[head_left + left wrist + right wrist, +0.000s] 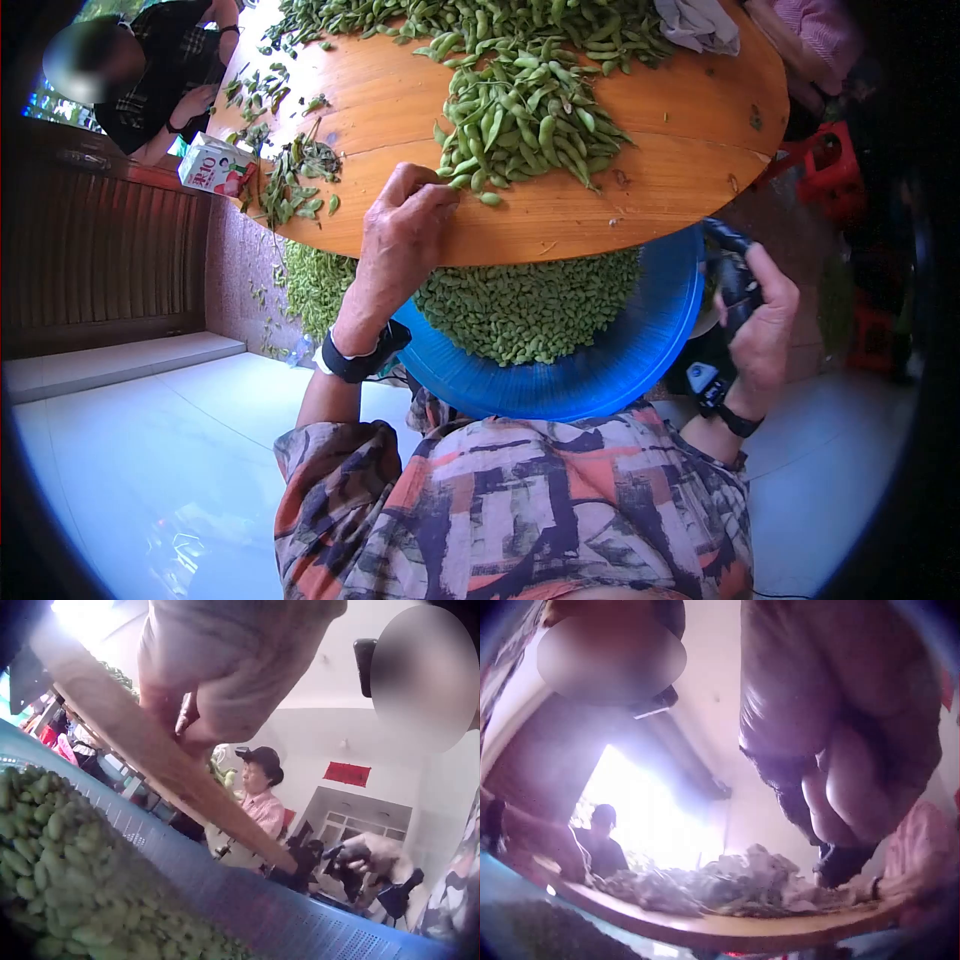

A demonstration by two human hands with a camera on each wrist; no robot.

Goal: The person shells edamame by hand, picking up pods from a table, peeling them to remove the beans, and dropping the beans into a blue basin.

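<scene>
At the near edge of a pile of green pods on the round wooden table, the left hand has curled fingers, with a green pod at the fingertips. In the left wrist view the left hand is above the table edge, its fingertips partly hidden. Right of the blue basin, the right hand grips a long black object, which I cannot identify. The right wrist view shows the right hand with fingers curled round this dark object.
Below the table edge, a blue basin holds many shelled green beans. Leafy scraps and a white carton are at the table's left. A person sits at the left, another at the right, near red stools.
</scene>
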